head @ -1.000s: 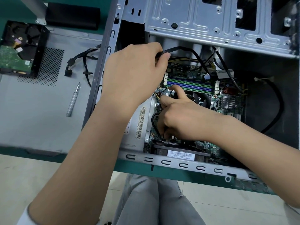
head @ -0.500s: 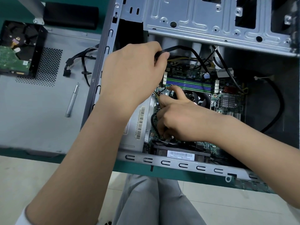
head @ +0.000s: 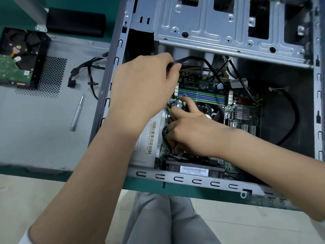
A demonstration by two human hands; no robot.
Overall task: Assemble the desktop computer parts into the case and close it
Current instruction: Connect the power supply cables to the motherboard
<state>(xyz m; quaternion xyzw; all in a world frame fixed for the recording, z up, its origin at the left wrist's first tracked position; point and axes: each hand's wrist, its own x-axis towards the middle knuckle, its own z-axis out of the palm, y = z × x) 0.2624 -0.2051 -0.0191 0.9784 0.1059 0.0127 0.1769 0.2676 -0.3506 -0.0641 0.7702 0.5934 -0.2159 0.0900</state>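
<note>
The open grey computer case point(head: 191, 180) lies on its side with the motherboard point(head: 246, 117) inside. My left hand point(head: 142, 87) hovers over the case's left part and pinches a black cable point(head: 202, 60) that arcs right toward the board. My right hand point(head: 190, 131) is down on the board near the memory slots point(head: 202, 95); its thumb and forefinger pinch a small connector with thin wires at the board's left edge, and its lower fingers curl by a black cable loop point(head: 164, 136). What lies under both hands is hidden.
The case's side panel point(head: 35, 120) lies flat on the left with a screwdriver bit point(head: 77, 112) and loose black cables point(head: 82, 76) on it. A hard drive in a black bracket point(head: 19, 57) sits at far left. The drive cage point(head: 228, 29) spans the case's top. My knees show below.
Both hands stay almost where they were; only the camera view has shifted slightly. The left hand keeps its hold on the black cable.
</note>
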